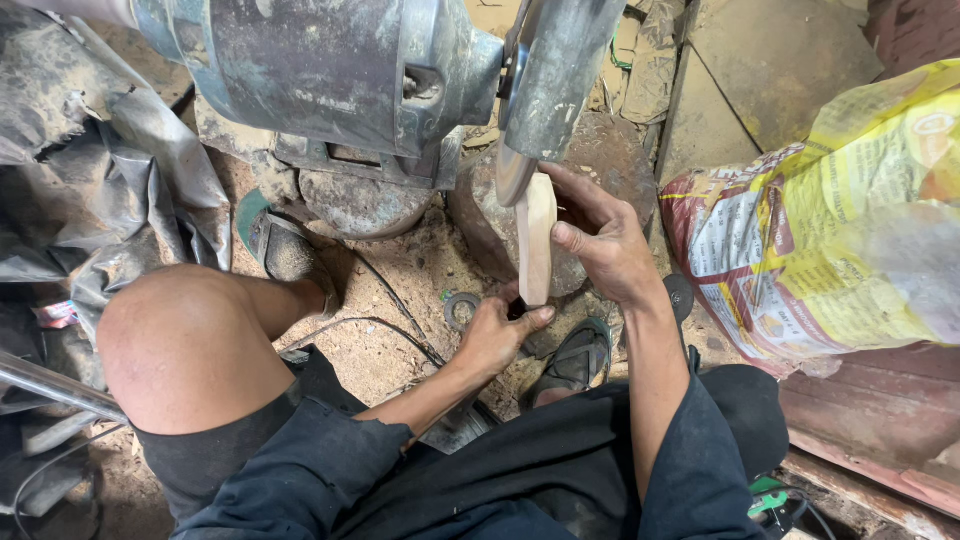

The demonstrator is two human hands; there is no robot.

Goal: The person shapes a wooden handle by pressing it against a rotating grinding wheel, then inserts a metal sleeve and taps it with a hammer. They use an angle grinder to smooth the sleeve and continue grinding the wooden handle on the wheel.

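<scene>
Against the grinding wheel (513, 172), both hands (600, 245) grip the wooden piece (536, 240).

Soft daylight is filling the scene, brightest on the right where the yellow sack (850, 220) is glaring and blurring slightly. The left side is sitting dimmer, with grey sheeting (110, 190) falling into shadow. The grinder (330, 70) is casting shade on the sawdust floor (400, 300). Centre is staying sharp; edges are bending and softening from the wide lens.
</scene>
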